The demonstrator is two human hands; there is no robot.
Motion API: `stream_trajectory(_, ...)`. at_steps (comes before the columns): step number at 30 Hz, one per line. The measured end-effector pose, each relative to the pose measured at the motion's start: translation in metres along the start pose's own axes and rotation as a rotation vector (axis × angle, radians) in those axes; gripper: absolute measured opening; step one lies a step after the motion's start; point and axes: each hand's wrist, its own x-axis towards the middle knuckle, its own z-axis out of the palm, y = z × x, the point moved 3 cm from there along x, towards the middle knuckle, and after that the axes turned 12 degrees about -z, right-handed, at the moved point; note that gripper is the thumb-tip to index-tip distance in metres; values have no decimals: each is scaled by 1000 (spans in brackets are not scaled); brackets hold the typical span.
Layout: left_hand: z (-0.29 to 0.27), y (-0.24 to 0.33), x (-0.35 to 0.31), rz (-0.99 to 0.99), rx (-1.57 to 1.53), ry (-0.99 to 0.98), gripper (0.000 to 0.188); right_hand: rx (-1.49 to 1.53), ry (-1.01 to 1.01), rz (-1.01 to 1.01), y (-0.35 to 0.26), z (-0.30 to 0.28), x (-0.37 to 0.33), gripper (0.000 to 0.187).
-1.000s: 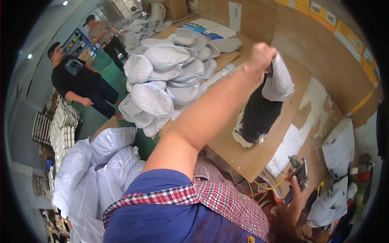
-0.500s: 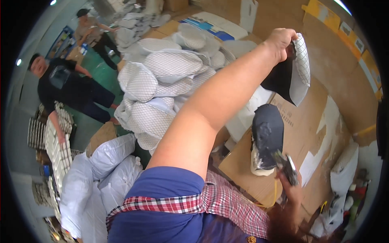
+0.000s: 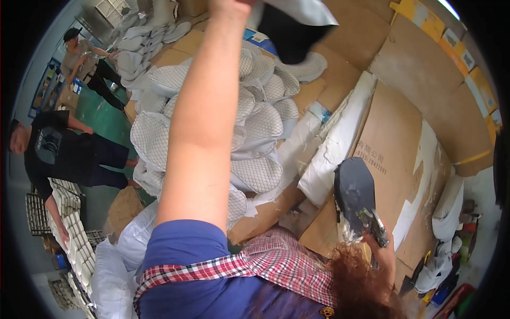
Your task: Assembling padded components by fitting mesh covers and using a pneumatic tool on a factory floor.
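Observation:
My left hand (image 3: 231, 4) is raised at the top edge, its fingers partly cut off. From it hangs a blurred fabric shoe upper (image 3: 295, 32), black with a pale grey border. Below lies a big pile of sole-shaped, white quilted uppers (image 3: 256, 173). At the right, my right hand (image 3: 387, 252) is closed around metal pliers (image 3: 378, 232). The pliers' jaws are against the near end of a dark, foot-shaped shoe form (image 3: 355, 186), whose lower side shows whitish material.
Cardboard sheets (image 3: 396, 138) with torn white paper cover the work surface. White stuffed bags (image 3: 114, 271) lie at lower left beside stacked pale trays (image 3: 74, 228). Two people stand at left: one in a black shirt (image 3: 58, 143), another in a cap (image 3: 79, 56). Clutter sits at the right edge.
My left hand has swung left and up with the shoe upper, from above the shoe form to over the pile. My right hand and pliers stay close to the form.

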Motion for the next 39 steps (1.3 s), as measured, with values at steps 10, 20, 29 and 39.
stream_trajectory(10,-205,-50,-102,-133,96,968,34,-119,9,24,-7,-2,-3,45)
stream_trajectory(20,-112,-333,-332,-1100,278,376,37,-971,515,-116,75,-188,-14,57)
stream_trajectory(29,2,-448,-377,-738,626,421,77,-796,343,-248,161,-167,12,63)
stream_trajectory(39,110,-511,-286,-572,1299,159,77,-186,233,-414,123,-210,72,53)
